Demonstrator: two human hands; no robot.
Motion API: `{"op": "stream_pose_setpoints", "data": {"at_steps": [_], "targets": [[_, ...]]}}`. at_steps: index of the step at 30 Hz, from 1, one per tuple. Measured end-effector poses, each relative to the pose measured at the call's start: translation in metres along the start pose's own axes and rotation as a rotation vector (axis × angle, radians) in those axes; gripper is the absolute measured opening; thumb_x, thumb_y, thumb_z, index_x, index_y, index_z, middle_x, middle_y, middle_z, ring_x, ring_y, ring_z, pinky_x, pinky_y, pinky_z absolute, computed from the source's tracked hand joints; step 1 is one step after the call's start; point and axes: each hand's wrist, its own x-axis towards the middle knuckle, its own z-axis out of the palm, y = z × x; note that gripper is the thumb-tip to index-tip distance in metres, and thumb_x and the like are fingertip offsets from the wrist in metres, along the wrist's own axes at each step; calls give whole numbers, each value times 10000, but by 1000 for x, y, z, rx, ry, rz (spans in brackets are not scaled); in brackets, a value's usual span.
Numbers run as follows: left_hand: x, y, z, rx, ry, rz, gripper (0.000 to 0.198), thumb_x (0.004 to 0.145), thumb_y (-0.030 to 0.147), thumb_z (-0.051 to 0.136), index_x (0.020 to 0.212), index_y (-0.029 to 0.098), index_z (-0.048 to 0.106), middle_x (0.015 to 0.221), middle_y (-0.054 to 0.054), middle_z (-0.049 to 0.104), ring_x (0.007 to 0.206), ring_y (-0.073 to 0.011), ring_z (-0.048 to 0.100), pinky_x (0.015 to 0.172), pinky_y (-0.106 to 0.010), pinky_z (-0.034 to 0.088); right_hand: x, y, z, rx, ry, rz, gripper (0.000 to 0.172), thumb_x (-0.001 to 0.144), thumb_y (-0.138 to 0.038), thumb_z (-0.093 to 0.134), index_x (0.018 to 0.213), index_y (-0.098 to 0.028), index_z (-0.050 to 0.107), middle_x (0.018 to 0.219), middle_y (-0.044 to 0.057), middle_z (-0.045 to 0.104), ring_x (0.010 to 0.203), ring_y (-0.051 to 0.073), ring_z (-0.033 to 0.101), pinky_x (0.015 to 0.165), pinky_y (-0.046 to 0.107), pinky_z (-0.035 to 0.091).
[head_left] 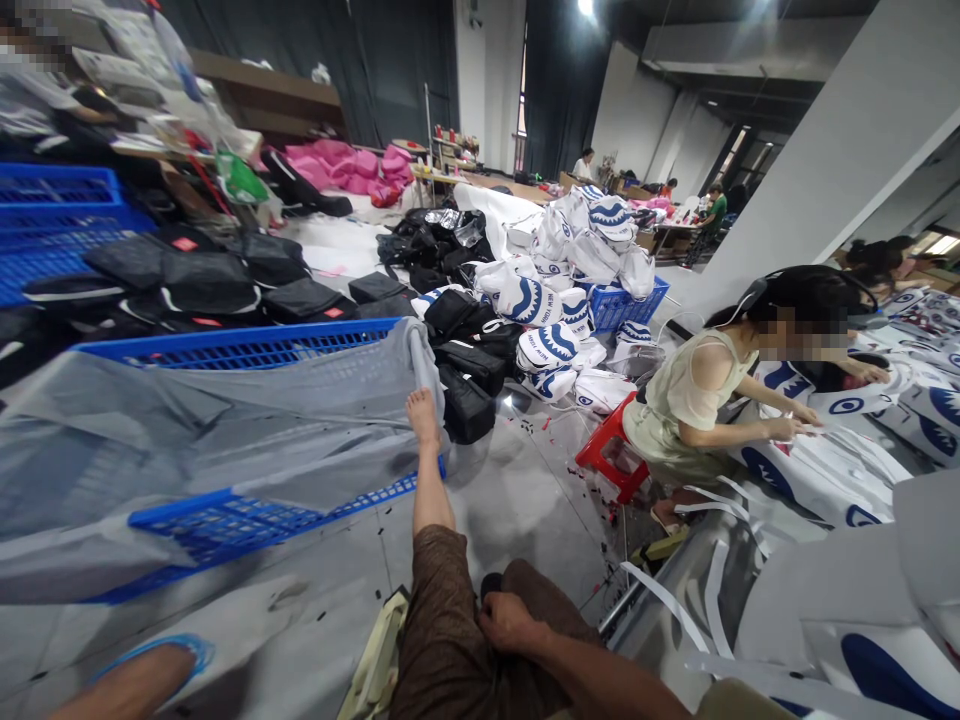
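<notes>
My right hand (508,622) rests on my thigh, on the brown trousers (442,640), with its fingers curled in; I see nothing clearly held in it. A small dark thing (491,583) lies just above its knuckles. My left hand is out of view. My bare foot (424,415) is stretched out against the rim of a blue plastic crate (247,520) draped with grey fabric (225,430). White fabric pieces with blue shark prints (862,660) lie at my right.
Black bags (202,280) are piled behind the crate, and white shark-print bags (555,300) are heaped around a blue basket (626,305). A person (697,400) sits on a red stool (611,455) handling white pieces. Other workers sit at far tables. A foot in a blue slipper (142,675) shows at the lower left.
</notes>
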Motion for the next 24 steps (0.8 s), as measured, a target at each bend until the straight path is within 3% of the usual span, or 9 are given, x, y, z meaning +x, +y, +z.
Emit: {"op": "stream_pose_setpoints", "data": {"at_steps": [9,24], "targets": [[6,-17,11,4,33,23,403,1126,145,169,1460,27,362,1161,-22,204,1671,-617,82,1274,-806,64,-3,-4,-4,-19,-50,6,317,1062,-228,578,1230,-185,843,1322,156,853,1258,300,815,981,312,589],[6,-13,10,-14,39,11,397,1111,161,184,1424,24,386,1177,-27,237,1678,-616,94,1280,-822,76,2,0,1,-9,-50,12,311,1055,-229,568,1212,-188,834,1325,171,849,1254,314,812,955,321,563]]}}
